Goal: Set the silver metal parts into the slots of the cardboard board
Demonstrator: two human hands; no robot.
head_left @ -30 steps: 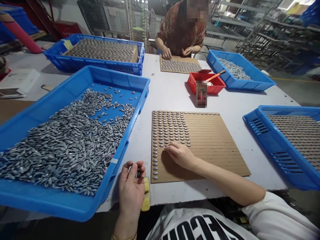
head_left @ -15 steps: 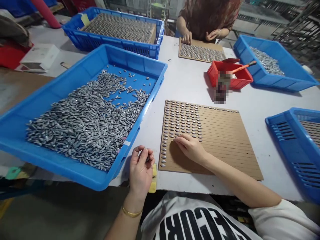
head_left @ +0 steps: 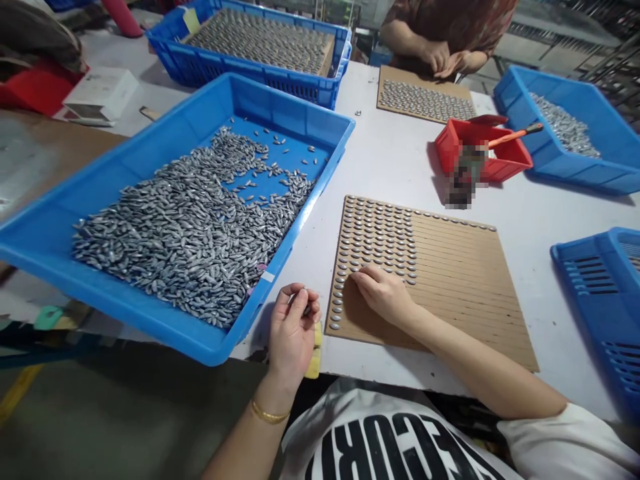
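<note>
My left hand (head_left: 291,333) is closed, palm up, beside the front corner of a large blue tray (head_left: 120,323). Dark small pieces show between its curled fingers. In the tray lies a heap of small grey spindle-shaped pieces (head_left: 190,227). My right hand (head_left: 387,298) rests over a brown ruled board (head_left: 465,287), fingertips pinched together by the left part of an unfinished-looking row. What they pinch is hidden. Rows of the same grey pieces cover the board's upper left, with single lines along its left and top edges.
Across the table, a person's hands (head_left: 445,59) are above another board (head_left: 387,75) with pieces. A red bin (head_left: 505,163) holds an orange-handled tool (head_left: 515,135). Blue crates stand at the back left (head_left: 300,90) and right (head_left: 590,273); another blue tray (head_left: 565,167) is at the back right.
The whole view has shifted, so the table's things appear further right. My hands stay almost in place relative to the board. The other person's hands have come together.
</note>
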